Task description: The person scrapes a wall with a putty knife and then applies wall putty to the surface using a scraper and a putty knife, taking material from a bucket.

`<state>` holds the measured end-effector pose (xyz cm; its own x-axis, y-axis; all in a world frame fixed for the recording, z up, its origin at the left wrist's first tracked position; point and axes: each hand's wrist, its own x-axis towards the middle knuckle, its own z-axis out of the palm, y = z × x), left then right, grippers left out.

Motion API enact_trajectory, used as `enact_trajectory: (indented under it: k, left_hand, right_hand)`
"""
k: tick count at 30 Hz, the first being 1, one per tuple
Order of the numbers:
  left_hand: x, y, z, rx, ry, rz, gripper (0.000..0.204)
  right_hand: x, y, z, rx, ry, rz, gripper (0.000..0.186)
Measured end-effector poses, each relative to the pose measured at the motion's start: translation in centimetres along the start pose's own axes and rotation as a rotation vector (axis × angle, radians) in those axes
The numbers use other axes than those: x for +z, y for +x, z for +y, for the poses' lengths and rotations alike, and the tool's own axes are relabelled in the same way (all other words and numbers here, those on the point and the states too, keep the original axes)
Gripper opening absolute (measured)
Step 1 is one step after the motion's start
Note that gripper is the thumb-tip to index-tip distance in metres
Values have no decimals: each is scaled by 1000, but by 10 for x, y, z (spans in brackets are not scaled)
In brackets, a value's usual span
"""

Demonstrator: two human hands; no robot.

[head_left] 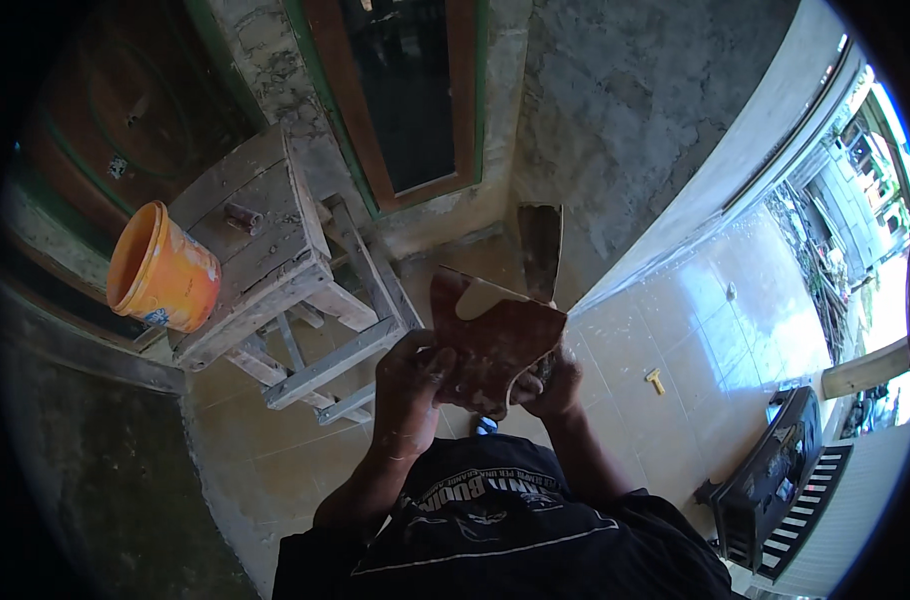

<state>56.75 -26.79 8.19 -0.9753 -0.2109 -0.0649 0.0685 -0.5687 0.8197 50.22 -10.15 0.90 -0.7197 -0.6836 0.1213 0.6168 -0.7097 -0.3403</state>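
Note:
In front of my chest I hold up a thin, dusty reddish-brown piece of sheet (pixel 495 345) with a curved notch in its far edge and another curved cut near my right hand. It is tilted, and its exact material cannot be told. My left hand (pixel 411 375) grips its left side, thumb on the near face. Closed at its lower right edge, my right hand (pixel 553 385) has fingers curled by the curved cut, partly hidden behind the piece. Whether a second thing is in that hand cannot be made out.
A rough wooden bench (pixel 275 255) stands at the left, bearing an orange bucket (pixel 190 285) and a small cylinder (pixel 244 218). A long dark board (pixel 541 250) leans in the wall corner. A yellow-handled tool (pixel 655 381) lies on the tiled floor, with a black bench-like object (pixel 770 480) farther right.

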Motion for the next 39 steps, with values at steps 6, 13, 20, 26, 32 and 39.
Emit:
enact_trajectory:
  k: [6, 13, 20, 26, 32, 39]
  left_hand:
    - [10, -6, -9, -70, 9, -56, 22]
    - [14, -3, 4, 14, -47, -102, 20]
    - [11, 16, 35, 264, 108, 121, 22]
    - [-3, 22, 49, 328, 362, 148, 22]
    - [2, 22, 57, 237, 603, -80, 14]
    - [13, 20, 61, 221, 866, -201, 13]
  right_hand:
    - [-11, -21, 11, -54, -281, 90, 36]
    - [-5, -30, -6, -61, -527, -3, 38]
    - [6, -69, -41, -288, -1001, 398, 43]
    - [59, -98, -64, -433, -1560, 481, 30]
    - [71, -100, -61, -440, -1924, 417, 32]
    - [74, -99, -63, -371, -2012, 430, 33]
